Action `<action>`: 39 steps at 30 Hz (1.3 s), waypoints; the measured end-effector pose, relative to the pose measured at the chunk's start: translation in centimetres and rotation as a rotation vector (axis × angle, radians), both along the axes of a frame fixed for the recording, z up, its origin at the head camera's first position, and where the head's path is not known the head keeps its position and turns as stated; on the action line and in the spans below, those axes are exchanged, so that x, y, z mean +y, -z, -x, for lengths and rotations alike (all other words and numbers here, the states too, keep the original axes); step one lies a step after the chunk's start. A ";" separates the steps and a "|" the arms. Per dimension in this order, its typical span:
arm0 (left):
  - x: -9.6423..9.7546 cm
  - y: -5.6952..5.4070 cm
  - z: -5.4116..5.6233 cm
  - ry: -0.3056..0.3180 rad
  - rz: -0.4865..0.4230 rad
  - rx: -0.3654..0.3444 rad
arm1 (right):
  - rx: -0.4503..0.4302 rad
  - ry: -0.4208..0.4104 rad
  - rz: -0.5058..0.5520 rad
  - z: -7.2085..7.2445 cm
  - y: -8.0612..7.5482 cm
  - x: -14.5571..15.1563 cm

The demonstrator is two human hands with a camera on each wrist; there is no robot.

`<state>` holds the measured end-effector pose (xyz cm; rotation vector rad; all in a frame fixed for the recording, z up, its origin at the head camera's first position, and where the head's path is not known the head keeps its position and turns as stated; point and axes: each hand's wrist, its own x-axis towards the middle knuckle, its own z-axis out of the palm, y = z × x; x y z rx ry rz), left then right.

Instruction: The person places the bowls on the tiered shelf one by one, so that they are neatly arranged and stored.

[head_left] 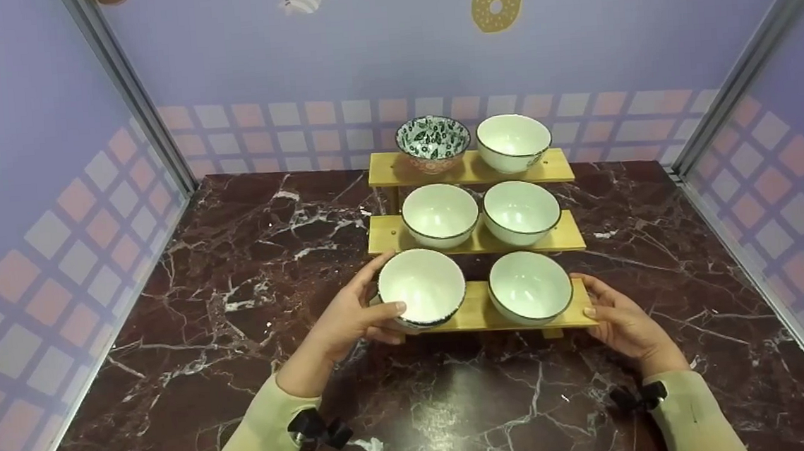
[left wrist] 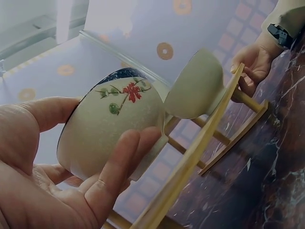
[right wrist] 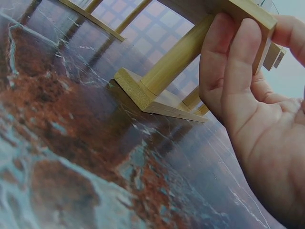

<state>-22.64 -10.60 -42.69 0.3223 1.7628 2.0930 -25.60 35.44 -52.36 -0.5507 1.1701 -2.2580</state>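
My left hand grips a white bowl at the left end of the lowest board of a three-step wooden rack. The thumb lies at the rim and the fingers curl beneath. In the left wrist view this bowl shows a blue rim band, a red flower and green leaves. Whether its foot touches the board I cannot tell. At the other end, my right hand pinches the board's edge, thumb on top and fingers below. Between the hands, a second white bowl sits on the same board.
Two white bowls stand on the middle board. The top board bears a dark floral-patterned bowl and a white bowl. The rack stands on a dark red marbled tabletop, with purple panels behind and at both sides.
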 end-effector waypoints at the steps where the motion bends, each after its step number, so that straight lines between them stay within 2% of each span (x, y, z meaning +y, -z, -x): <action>1: 0.2 0.0 0.0 0.006 -0.002 -0.004 | 0.001 -0.001 0.001 0.0 0.0 0.0; 8: 1.3 0.7 0.5 0.055 -0.020 -0.016 | 0.002 -0.006 0.012 0.0 0.0 0.0; 17: 2.6 1.3 0.9 0.062 -0.020 -0.060 | -0.003 0.006 -0.012 -0.1 -0.2 -0.1; 29: 2.7 1.6 1.1 0.079 -0.024 -0.061 | 0.014 0.000 -0.001 -0.1 -0.2 -0.2; 39: 2.5 1.6 1.0 0.114 0.016 -0.068 | 0.002 0.003 -0.011 -0.1 -0.2 -0.1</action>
